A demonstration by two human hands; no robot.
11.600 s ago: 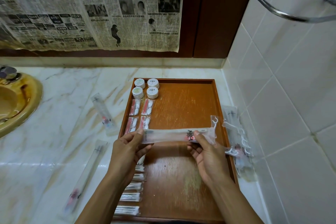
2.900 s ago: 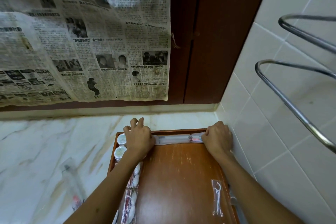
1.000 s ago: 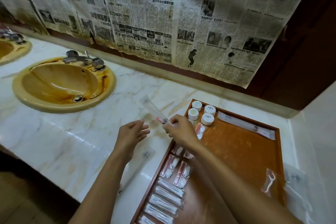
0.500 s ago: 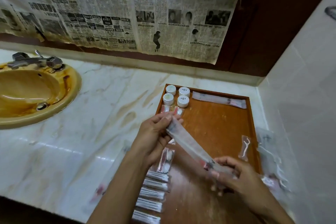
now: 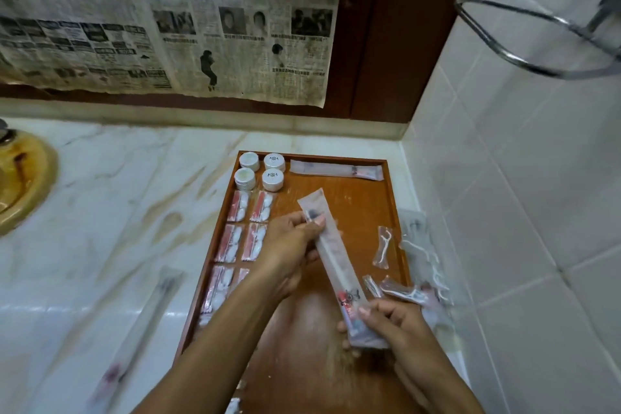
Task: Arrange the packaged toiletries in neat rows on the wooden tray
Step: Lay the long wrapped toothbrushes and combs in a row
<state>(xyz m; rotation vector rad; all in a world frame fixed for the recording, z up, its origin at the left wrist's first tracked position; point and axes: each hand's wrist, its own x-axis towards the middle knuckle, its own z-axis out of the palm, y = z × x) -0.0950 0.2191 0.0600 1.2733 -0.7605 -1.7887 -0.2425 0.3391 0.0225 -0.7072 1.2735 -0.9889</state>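
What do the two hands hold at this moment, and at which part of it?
Both hold one long packaged toothbrush above the wooden tray. The left hand pinches its far end, the right hand its near end.

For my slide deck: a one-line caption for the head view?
Both hands, left hand and right hand, hold a packaged toothbrush above the wooden tray.

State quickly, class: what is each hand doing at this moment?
Left hand: grips the upper end of a long clear plastic toothbrush packet.
Right hand: pinches the same packet's lower end, above the brown wooden tray.
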